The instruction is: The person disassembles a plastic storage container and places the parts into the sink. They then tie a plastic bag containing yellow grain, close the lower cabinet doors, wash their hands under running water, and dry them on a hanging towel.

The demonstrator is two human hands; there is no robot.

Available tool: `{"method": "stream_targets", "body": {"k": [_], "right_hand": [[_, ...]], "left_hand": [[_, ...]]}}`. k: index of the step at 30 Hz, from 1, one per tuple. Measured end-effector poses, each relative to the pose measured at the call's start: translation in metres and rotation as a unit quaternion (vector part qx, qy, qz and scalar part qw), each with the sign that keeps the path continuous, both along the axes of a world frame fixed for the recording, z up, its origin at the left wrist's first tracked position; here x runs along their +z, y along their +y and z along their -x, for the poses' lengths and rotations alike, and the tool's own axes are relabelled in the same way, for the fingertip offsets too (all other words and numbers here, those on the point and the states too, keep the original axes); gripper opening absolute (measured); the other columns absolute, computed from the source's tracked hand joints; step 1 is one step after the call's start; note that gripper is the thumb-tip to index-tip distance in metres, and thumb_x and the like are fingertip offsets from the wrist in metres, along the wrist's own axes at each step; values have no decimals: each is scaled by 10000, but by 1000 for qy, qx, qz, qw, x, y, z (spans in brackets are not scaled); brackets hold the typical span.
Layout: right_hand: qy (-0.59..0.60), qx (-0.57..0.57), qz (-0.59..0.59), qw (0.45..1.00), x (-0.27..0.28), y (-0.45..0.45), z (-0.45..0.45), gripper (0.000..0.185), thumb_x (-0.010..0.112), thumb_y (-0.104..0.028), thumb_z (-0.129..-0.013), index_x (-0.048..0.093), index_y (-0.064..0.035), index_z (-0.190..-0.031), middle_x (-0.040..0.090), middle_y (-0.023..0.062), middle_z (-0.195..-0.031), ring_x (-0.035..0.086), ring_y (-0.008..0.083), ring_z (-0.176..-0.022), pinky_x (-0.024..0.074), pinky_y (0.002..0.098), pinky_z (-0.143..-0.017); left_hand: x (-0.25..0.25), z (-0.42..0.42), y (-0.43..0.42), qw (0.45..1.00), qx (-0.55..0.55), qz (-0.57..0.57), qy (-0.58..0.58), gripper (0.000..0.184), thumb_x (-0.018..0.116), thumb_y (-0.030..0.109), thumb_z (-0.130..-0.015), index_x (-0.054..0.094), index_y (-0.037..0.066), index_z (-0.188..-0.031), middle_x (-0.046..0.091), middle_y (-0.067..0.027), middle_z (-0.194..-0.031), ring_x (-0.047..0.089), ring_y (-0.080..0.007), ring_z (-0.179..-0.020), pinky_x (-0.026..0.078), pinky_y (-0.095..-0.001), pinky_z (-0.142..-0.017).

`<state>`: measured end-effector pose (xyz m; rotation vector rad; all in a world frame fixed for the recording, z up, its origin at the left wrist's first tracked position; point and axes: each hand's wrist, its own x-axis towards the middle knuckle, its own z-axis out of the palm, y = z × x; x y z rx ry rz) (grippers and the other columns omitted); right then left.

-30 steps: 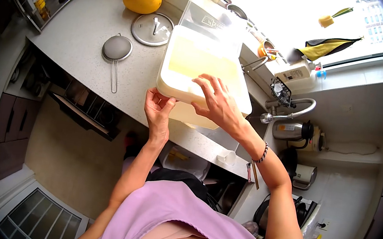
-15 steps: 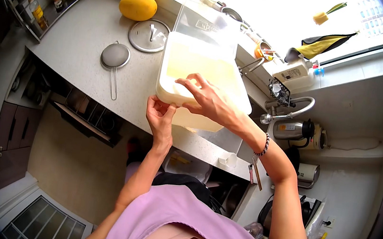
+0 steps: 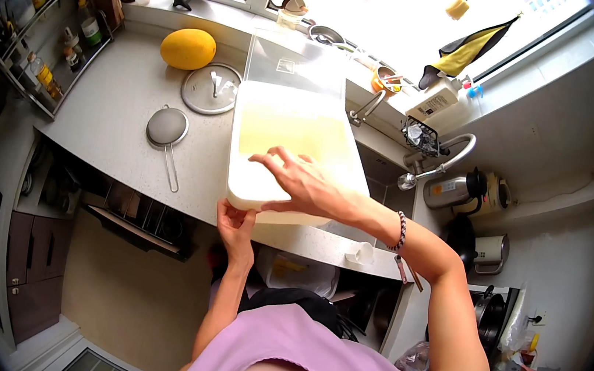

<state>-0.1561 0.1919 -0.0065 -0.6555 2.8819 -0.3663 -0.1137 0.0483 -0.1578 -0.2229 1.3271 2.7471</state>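
Note:
A large pale rectangular tub (image 3: 349, 151) with a yellowish inside stands at the counter's front edge, by the sink. My left hand (image 3: 236, 230) is closed at its near left corner, fingertips pinching the edge from below. My right hand (image 3: 308, 187) reaches over the near end, fingers apart and bent above the inside. Its thumb lies at the near edge, close to my left fingertips. Glare washes out the tub's contents. A clear plastic container or lid (image 3: 297, 67) lies behind the tub.
A yellow melon (image 3: 188, 49), a glass pot lid (image 3: 197, 95) and a fine strainer (image 3: 167, 126) lie to the left. A faucet (image 3: 457, 149) and a kettle (image 3: 452, 192) are at right. A small white cup (image 3: 360, 253) sits near the front edge. An open drawer (image 3: 133, 225) juts out below.
The view has shifted, so the counter things sit lower in it. My right hand has its fingers more stretched and spread over the tub. My left hand stays at the corner.

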Motion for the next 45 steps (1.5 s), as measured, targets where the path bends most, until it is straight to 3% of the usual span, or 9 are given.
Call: {"method": "stream_targets", "body": {"k": [2, 8, 10, 15, 18, 24, 31, 38, 45], "right_hand": [[-32, -43, 101, 993, -7, 29, 26, 654, 666, -396, -823, 362, -55, -1292, 441, 223, -1195, 568, 373, -978, 474, 446, -877], [305, -137, 9, 942, -28, 117, 168, 724, 653, -448, -814, 347, -47, -1332, 376, 253, -1334, 323, 391, -1293, 273, 508, -1071], [293, -204, -15, 934, -32, 135, 208, 894, 588, -617, -786, 254, -55, -1396, 308, 248, -1418, 247, 387, -1349, 180, 572, -1094], [25, -243, -40, 969, -46, 172, 255, 820, 617, -601, -766, 408, -43, -1330, 492, 236, -1274, 408, 379, -1252, 289, 568, -1045], [148, -193, -63, 968, -15, 153, 214, 472, 651, -350, -815, 529, -13, -1123, 633, 171, -982, 623, 325, -897, 498, 449, -766], [228, 32, -146, 962, 33, 70, 35, 243, 557, -160, -867, 531, -78, -1094, 593, 88, -805, 623, 214, -737, 507, 336, -671], [147, 13, -131, 980, -57, 17, -47, 578, 668, -414, -785, 494, -109, -1244, 565, 58, -953, 575, 194, -901, 479, 330, -792], [132, -31, 65, 989, -25, 3, -32, 551, 666, -387, -808, 474, -99, -1237, 493, 130, -1190, 505, 315, -1073, 452, 413, -915], [97, -137, 149, 975, -18, 39, -41, 675, 726, -390, -762, 401, -130, -1293, 373, 148, -1317, 421, 379, -1165, 432, 447, -969]], "left_hand": [[-9, -8, -15, 1000, -23, -21, 5, 307, 650, -14, -772, 448, 63, -990, 532, -19, -952, 532, -108, -917, 422, -266, -848], [-50, -24, -39, 998, -49, -35, 6, 381, 731, 86, -766, 466, 92, -1040, 518, 19, -958, 498, -76, -927, 403, -242, -839], [-55, -23, -43, 998, -53, -19, 6, 420, 758, 146, -763, 468, 88, -1062, 526, 22, -974, 504, -73, -917, 408, -231, -807], [-62, -20, -55, 999, -50, -21, -5, 420, 756, 163, -771, 463, 95, -1064, 521, 31, -940, 471, -65, -789, 394, -217, -684], [-65, -21, -61, 999, -30, -35, -10, 404, 737, 136, -784, 458, 94, -1072, 519, 31, -906, 463, -65, -765, 391, -216, -688], [-61, -18, -65, 999, -41, -13, -26, 344, 696, 115, -811, 468, 78, -1066, 537, 19, -900, 465, -67, -761, 391, -222, -672], [-40, -4, -60, 998, -59, 16, 31, 255, 634, 96, -853, 487, 77, -1060, 558, 22, -943, 479, -51, -758, 387, -205, -646], [13, 6, -32, 988, -122, 49, 81, 227, 610, 116, -884, 464, 14, -1026, 525, -53, -1000, 594, -126, -858, 554, -289, -730], [31, 18, 5, 966, -176, 127, 139, 166, 582, 57, -864, 471, 21, -982, 590, -54, -861, 612, -134, -802, 544, -280, -722]]}}
